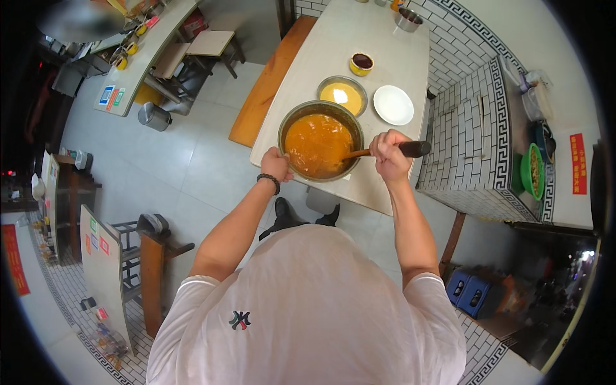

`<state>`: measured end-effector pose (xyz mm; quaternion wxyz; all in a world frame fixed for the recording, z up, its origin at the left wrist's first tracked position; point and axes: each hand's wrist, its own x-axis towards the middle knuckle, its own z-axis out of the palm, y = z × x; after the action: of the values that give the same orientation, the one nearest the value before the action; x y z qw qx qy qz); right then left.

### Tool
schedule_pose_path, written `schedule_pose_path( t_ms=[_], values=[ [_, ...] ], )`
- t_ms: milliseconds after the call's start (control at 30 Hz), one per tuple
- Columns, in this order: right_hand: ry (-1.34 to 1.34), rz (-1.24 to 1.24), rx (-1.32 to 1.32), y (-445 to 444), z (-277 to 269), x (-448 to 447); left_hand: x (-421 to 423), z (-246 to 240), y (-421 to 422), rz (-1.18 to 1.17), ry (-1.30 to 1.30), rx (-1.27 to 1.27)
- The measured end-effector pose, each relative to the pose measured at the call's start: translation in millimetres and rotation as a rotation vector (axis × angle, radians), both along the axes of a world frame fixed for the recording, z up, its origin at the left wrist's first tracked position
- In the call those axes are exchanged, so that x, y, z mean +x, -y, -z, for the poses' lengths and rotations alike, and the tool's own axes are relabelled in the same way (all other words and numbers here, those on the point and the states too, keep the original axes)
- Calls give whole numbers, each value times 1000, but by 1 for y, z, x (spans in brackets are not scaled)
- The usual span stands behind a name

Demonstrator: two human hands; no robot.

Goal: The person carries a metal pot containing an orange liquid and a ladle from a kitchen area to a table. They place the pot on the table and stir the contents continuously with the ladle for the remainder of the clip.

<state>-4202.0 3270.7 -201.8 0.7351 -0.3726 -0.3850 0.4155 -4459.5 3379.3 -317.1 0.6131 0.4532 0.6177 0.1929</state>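
On the table's near end stands a deep metal pot point(360, 129) of thick orange liquid point(315, 142). My left hand point(276, 164), with a dark beaded bracelet at the wrist, grips the pot's rim at its near left. My right hand point(391, 155) is closed around a wooden stirring tool point(358, 153) with a dark handle end point(415, 149). The tool's lower end is hidden in the liquid at the pot's right. Just behind the pot sits a shallow round metal pan point(340, 95) of yellow liquid. A white plate point(393, 105) lies to its right.
A yellow bowl of dark red content point(362, 64) and a metal bowl point(408, 19) stand farther back on the pale table point(313, 67). A wooden bench point(274, 82) runs along its left side. A tiled counter point(462, 144) at right bears a green basin point(532, 171).
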Motion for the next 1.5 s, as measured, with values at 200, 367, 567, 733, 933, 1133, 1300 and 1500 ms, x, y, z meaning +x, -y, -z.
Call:
schedule_pose_path(
  t_ms=[200, 367, 567, 733, 933, 1133, 1300, 1500],
  values=[
    [-163, 166, 144, -20, 22, -2, 1, 1, 0, 6, 20, 4],
    [-143, 49, 147, -21, 38, -24, 0, -1, -1, 17, 6, 8],
    [-29, -226, 51, 8, 26, -7, 1, -3, 4, -1, 1, 0],
    [74, -283, -3, 5, 7, 7, 5, -9, 4, -14, -15, 10],
    [213, -160, 47, -5, 6, 5, 4, -3, 1, -13, -2, 11],
    [56, -23, 49, -32, 12, -7, 3, -1, 2, -12, 21, 11],
    [-187, 188, 33, -44, 19, -17, 3, -3, 2, -18, 34, -17],
    [-149, 231, -2, 0, 26, -22, 1, -3, 3, -12, 72, -23]
  ],
)
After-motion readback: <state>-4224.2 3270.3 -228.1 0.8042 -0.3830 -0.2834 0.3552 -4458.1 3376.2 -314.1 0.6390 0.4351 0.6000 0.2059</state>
